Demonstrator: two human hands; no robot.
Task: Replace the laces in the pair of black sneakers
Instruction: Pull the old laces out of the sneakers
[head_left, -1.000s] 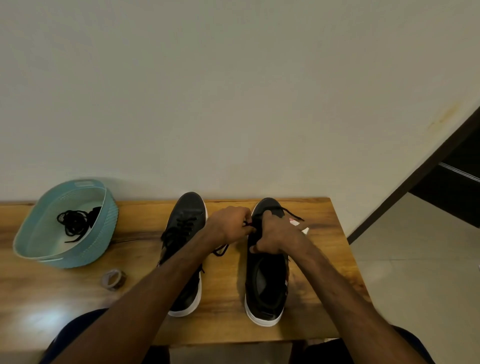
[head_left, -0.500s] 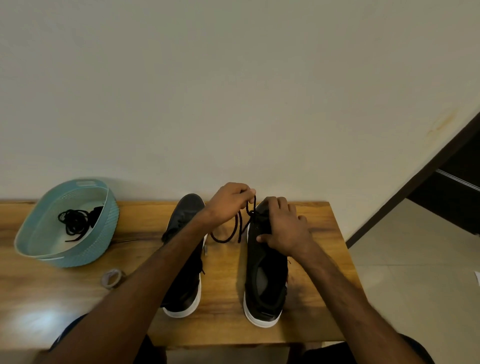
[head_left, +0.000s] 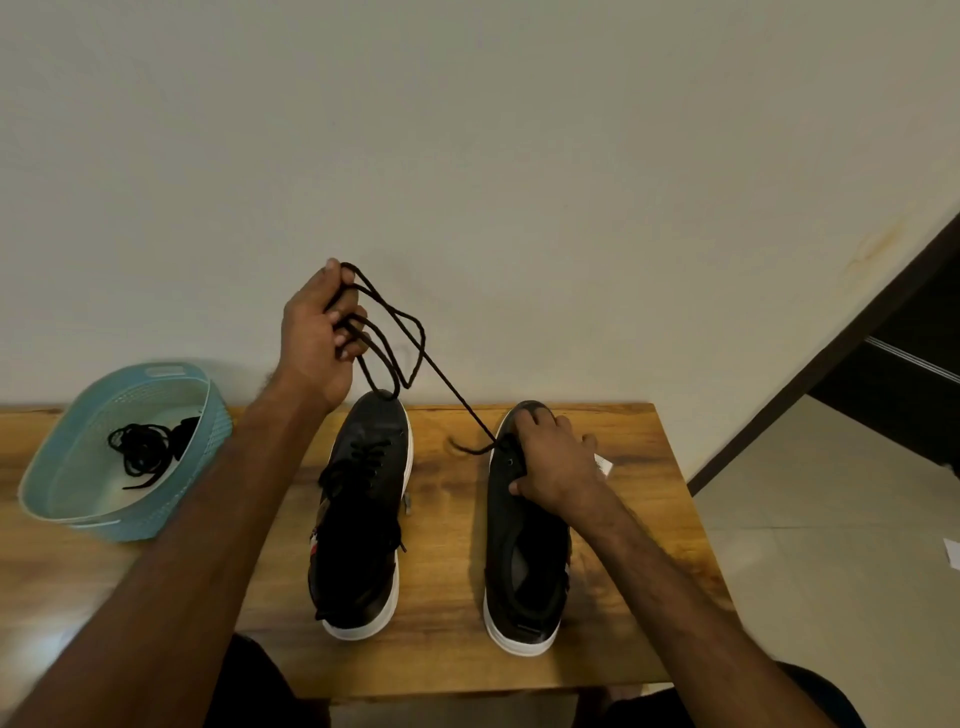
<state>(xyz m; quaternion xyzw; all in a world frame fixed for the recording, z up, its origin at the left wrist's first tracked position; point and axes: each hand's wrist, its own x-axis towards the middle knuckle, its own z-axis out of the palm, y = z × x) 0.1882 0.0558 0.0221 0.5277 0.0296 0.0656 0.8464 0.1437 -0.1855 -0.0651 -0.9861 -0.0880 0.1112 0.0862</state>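
1. Curled over the front of the black low-top right sneaker (head_left: 524, 571) with its white rubber sole, the right hand (head_left: 556, 467) holds the shoe on the table. Its fingers wrap the toe end and its thumb lies along the inner side by the eyelets.
2. Both sneakers stand on the varnished brown wooden table (head_left: 447, 660), heels near the front edge and toes towards the wall, with a strip of bare wood between the 2.
3. The right sneaker's mouth gapes open, and the eyelet visible beside the thumb is empty. The matching black, white-soled left sneaker (head_left: 363, 519) is fully threaded with black lacing.
4. Raised above the left sneaker's toe, the left hand (head_left: 317, 338) grips the thin black cord lace (head_left: 415, 338) in a closed fist, and loops of it hang below the fingers.
5. From that fist, 1 strand runs tight and slanting down to the right sneaker's front eyelets, just beside the right hand. A short loose end lies on the wood there.
6. At the far left of the table sits a teal perforated plastic basket (head_left: 215, 426) with a tangle of black spare laces (head_left: 140, 452) inside.
7. Behind everything is a plain off-white wall (head_left: 519, 156), and a dark door frame (head_left: 831, 338) slants at the right.
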